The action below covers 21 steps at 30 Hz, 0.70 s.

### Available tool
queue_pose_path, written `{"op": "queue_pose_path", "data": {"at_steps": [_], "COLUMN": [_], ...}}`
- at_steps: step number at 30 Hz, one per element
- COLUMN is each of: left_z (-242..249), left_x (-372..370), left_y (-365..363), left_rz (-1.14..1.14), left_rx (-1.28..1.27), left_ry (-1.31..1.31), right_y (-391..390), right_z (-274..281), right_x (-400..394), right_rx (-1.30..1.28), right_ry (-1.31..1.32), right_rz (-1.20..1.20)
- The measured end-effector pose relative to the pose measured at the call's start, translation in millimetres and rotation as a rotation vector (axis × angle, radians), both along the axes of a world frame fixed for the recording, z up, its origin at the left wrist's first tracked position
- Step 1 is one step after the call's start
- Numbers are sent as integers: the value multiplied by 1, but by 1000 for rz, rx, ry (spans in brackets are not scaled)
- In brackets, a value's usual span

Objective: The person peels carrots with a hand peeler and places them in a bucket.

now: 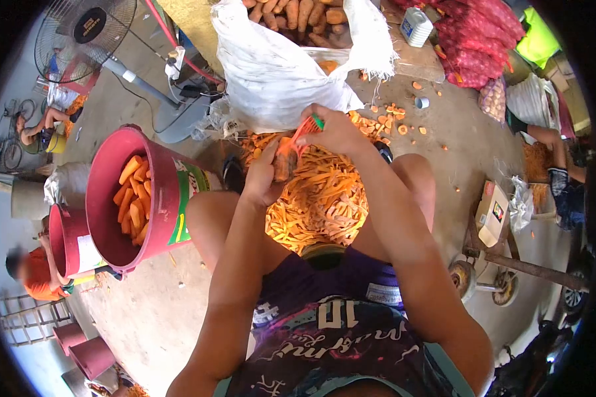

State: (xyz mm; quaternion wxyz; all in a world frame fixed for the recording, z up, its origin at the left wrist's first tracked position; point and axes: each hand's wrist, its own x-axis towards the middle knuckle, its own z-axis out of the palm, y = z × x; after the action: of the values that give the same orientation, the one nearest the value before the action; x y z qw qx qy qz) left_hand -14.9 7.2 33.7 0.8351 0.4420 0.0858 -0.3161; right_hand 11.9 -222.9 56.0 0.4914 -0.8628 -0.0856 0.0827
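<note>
My left hand [263, 173] is closed around a carrot [285, 162] whose surface is partly bright orange and partly dull. In my right hand [334, 134] is a red peeler [304, 134] with a bit of green at its end, and it lies against the carrot. Below both hands, between my knees, spreads a heap of orange carrot peelings [321, 198]. A white sack [278, 86] in front of me holds unpeeled carrots [302, 14]. On the left, a red tub [114, 192] contains peeled carrots [136, 198].
A standing fan [89, 30] is at the far left. Cut carrot pieces [384, 122] lie on the floor beside the sack. Red mesh bags [470, 40] are at the back right, and a wheeled wooden cart [503, 261] stands at right. Other people sit at both sides.
</note>
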Motion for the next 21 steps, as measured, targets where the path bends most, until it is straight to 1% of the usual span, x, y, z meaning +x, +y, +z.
{"op": "queue_pose_path", "data": {"at_steps": [2, 3, 4, 6, 7, 8, 9, 10, 11, 12, 14, 15, 16, 17, 18, 20, 21], "left_z": [6, 9, 7, 0, -4, -8, -10, -9, -8, -7, -4, 3, 7, 3, 0, -8, -6], "left_x": [-6, -8, -9, -7, -4, 0, 2, 2, 1, 1, -1, -2, -4, -4, -2, 0, -1], "left_y": [4, 8, 10, 13, 13, 11, 9, 8, 7, 6, 3, 2, 1, 3, 7, 10, 8], "left_rz": [0, -53, -54, 39, 46, 112, 176, 178, 138, 96, 58, 43, 30, 27, -2, -31, 34], "left_rx": [53, 8, 13, 0, -2, 14, 30, 29, 26, 25, 16, 50, 83, 81, 56, 32, 37], "left_ry": [21, 23, 22, -12, -15, 21, 60, 65, 80, 93, 107, 104, 103, 103, 72, 41, 88], "right_y": [-16, -25, -27, -25, -15, -4, 6, 16, 21, 19, 14, 11, 8, 3, -2, -14, -16], "right_z": [-1, 2, 0, -2, 0, 0, -6, -6, -5, -3, 0, -2, -5, -8, -3, 7, 14], "right_x": [9, 18, 17, 19, 12, 5, -2, -8, -11, -11, -7, -5, -3, -1, 1, 5, 8], "right_rx": [-20, -146, -141, 23, -8, -13, -32, -48, -105, -103, 9, 12, -8, -30, -32, -110, -68], "right_ry": [43, 73, 73, 64, 51, 50, -38, -123, -77, -74, -41, -42, -72, -102, -103, -8, 132], "right_rz": [-222, -273, -274, -224, -186, -179, -44, 89, 113, 110, 107, 99, 31, -35, -37, -152, -184]}}
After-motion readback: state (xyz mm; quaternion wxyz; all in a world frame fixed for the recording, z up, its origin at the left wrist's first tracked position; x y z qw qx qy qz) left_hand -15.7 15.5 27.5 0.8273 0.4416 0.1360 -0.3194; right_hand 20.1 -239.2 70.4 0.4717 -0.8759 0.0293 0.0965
